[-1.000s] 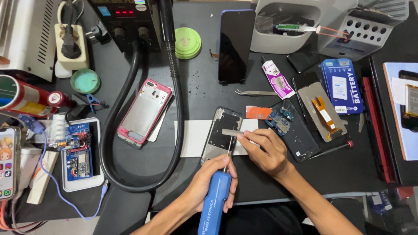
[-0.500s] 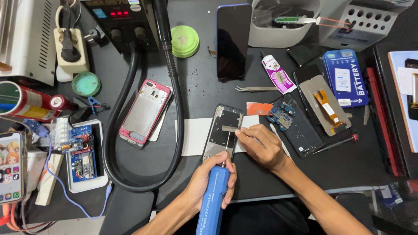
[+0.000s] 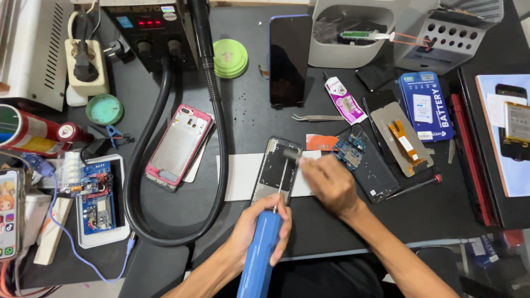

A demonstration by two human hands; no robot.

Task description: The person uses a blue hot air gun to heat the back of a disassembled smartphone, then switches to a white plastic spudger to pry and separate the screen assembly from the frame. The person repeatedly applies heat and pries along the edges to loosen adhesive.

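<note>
My left hand [image 3: 258, 229] grips a blue electric screwdriver [image 3: 260, 256] whose thin bit reaches up onto an open grey phone frame [image 3: 274, 171] lying on a white sheet. My right hand [image 3: 327, 185] rests at the frame's right edge, fingers pinched near the bit's tip at the frame's upper part; what they pinch is too small to tell. A blue circuit board [image 3: 349, 150] lies just right of that hand on a dark phone back [image 3: 372, 174].
A pink phone frame [image 3: 179, 144] lies left, circled by a thick black hose [image 3: 216, 127]. Tweezers [image 3: 318, 117], a glue tube [image 3: 344, 101], a dark phone [image 3: 286, 59], a blue battery pack [image 3: 426, 106] and a display panel [image 3: 399, 138] lie behind. A green lid [image 3: 230, 58] sits beside the hot-air station.
The view has shifted slightly. My right hand has slid a little toward the frame's upper right edge; the screwdriver stays on the frame.
</note>
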